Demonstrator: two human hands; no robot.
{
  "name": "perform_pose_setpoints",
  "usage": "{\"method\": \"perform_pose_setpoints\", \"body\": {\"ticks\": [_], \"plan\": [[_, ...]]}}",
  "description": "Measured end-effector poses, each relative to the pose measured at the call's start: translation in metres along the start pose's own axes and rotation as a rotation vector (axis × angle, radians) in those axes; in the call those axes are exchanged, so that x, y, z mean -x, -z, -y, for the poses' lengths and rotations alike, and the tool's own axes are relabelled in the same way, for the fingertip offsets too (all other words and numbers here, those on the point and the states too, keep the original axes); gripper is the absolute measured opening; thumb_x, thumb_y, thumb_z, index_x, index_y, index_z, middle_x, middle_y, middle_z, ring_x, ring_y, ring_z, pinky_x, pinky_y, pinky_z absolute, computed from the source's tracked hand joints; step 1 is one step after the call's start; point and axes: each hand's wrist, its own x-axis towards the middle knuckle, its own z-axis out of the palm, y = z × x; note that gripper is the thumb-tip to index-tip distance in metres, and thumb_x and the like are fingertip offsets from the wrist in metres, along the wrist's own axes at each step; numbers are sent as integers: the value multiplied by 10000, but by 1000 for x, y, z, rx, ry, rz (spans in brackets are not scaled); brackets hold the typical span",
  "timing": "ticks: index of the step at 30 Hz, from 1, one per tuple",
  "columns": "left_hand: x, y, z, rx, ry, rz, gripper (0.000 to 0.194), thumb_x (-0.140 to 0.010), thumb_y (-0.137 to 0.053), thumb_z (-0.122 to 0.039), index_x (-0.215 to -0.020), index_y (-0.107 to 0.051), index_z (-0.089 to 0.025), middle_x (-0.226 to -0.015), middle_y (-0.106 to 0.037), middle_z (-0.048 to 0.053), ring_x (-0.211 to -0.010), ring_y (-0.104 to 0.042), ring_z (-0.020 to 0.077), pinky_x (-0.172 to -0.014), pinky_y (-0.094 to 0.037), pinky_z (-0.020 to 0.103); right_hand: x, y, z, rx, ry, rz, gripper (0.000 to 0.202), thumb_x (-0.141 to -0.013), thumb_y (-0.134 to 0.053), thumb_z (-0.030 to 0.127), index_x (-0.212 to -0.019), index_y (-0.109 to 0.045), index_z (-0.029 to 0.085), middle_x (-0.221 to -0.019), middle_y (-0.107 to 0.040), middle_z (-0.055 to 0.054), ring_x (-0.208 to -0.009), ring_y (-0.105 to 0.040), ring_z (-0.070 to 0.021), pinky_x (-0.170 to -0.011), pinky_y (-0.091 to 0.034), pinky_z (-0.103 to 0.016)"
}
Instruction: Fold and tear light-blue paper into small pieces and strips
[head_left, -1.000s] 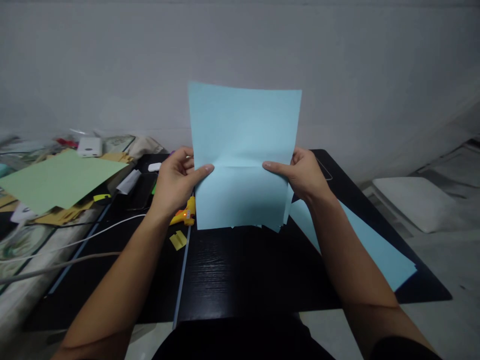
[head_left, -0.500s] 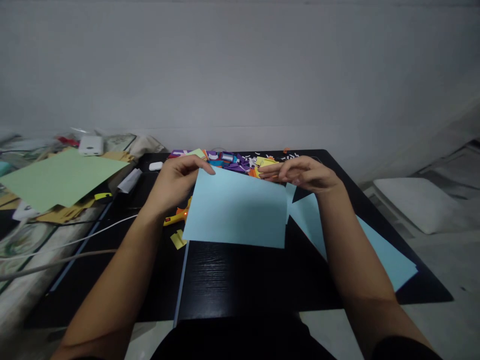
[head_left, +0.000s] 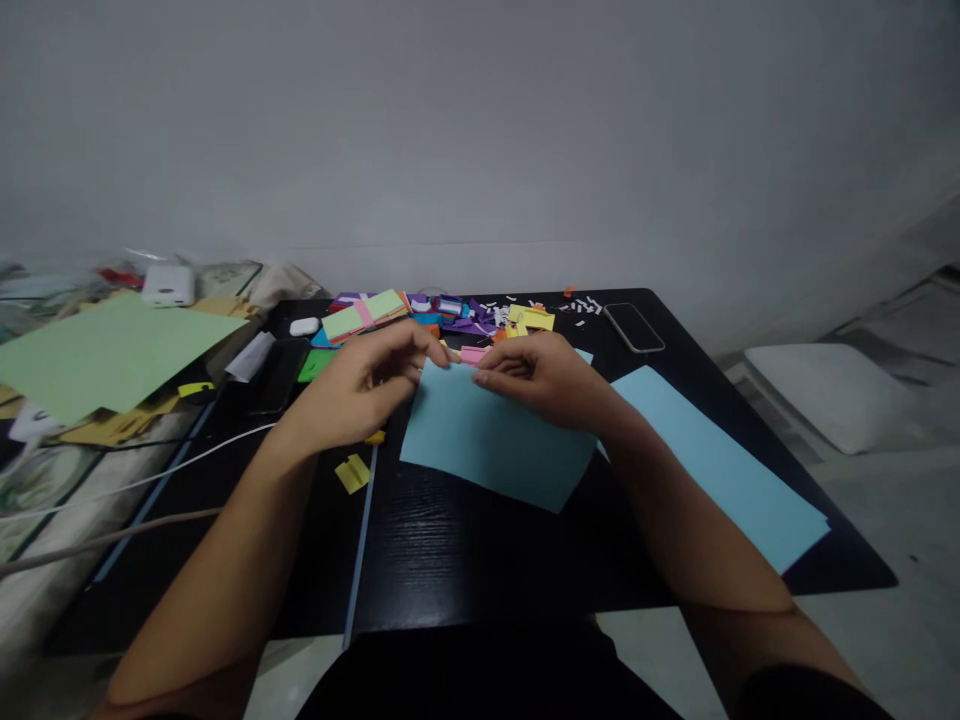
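A light blue sheet of paper (head_left: 495, 445) is held slightly bowed above the black table. My left hand (head_left: 367, 385) is closed at its upper left corner, the index finger bent over the edge. Along the same upper edge, just to the right, my right hand (head_left: 544, 380) pinches the sheet between thumb and fingers. Under my right forearm, more light blue sheets (head_left: 720, 465) lie on the table. A small pink paper piece (head_left: 475, 355) shows behind the fingertips. Part of a yellow-orange tool (head_left: 376, 437) peeks out beside my left hand, mostly hidden.
At the back lie a bundle of paper strips (head_left: 364, 315), white paper scraps (head_left: 499, 316) and a phone (head_left: 634, 328). A folded yellow paper piece (head_left: 352, 473) sits left of the sheet. Green paper (head_left: 112, 350) and a white cable (head_left: 187, 465) are at left.
My right hand has moved left along the upper edge and now pinches the sheet near my left hand. The sheet has tilted and bowed, uncovering the phone at the back right.
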Motion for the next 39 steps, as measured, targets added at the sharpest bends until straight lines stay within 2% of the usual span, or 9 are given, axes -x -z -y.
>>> {"method": "perform_pose_setpoints", "body": {"ticks": [3,8,13,17,20,25,27,31,39], "plan": [[-1,-5,-1,-110,-51,120,172,-910,-658,-337,-1002,-745,-221,-1004,-751,51,-907,-691,223,-791,-539,323,0,-3,1,45,10,24,190,-899,-725,368,-828,-746,194,-753,-723,-11,-713,-647,-154,-668,-475,-279],[3,-14,1,-284,2,183,275,-948,-654,-451,-880,-754,-205,-749,-692,11,-664,-583,168,-614,-424,270,0,-8,3,80,-11,109,203,-910,-713,368,-839,-765,184,-714,-697,5,-673,-598,-130,-625,-405,-256],[26,-8,13,-231,94,138,296,-945,-644,-471,-832,-746,-217,-762,-716,7,-696,-605,176,-623,-429,266,24,13,-8,179,-58,230,242,-938,-671,377,-862,-779,174,-724,-690,-7,-653,-574,-129,-609,-399,-260],[53,-7,39,-161,221,85,330,-921,-667,-514,-822,-759,-213,-803,-747,17,-713,-638,180,-625,-452,261,65,34,-31,91,-259,263,306,-938,-681,471,-839,-771,197,-735,-730,-28,-657,-640,-168,-630,-484,-300],[71,-13,56,-144,271,63,343,-916,-665,-518,-810,-763,-207,-803,-759,25,-738,-660,192,-660,-471,269,91,33,-49,-70,-402,181,333,-926,-694,530,-884,-769,208,-837,-788,-65,-793,-737,-230,-772,-576,-386],[91,-27,68,-73,332,11,351,-897,-673,-523,-809,-761,-195,-774,-747,32,-728,-664,203,-656,-487,281,105,-5,-73,-191,-434,-253,373,-872,-738,575,-997,-733,224,-1047,-785,-101,-949,-755,-267,-881,-606,-465],[96,-31,69,-47,342,-22,333,-899,-680,-507,-817,-760,-195,-776,-744,32,-725,-659,200,-655,-494,282,104,-21,-79,-218,-439,-268,413,-804,-818,533,-1066,-716,231,-1168,-762,-113,-1043,-746,-275,-955,-595,-475],[105,-34,70,-16,359,-63,331,-902,-688,-504,-819,-759,-192,-750,-721,27,-679,-628,180,-613,-478,269,100,-39,-86,-308,-431,-214,414,-749,-857,525,-981,-710,216,-985,-774,-77,-954,-749,-268,-916,-600,-449],[108,1,59,21,383,313,303,-948,-651,-466,-835,-737,-199,-684,-714,21,-614,-670,163,-615,-545,261,92,-24,-87,-282,-466,-278,479,-646,-916,530,-910,-665,220,-773,-755,-32,-726,-711,-232,-695,-555,-378]]}}
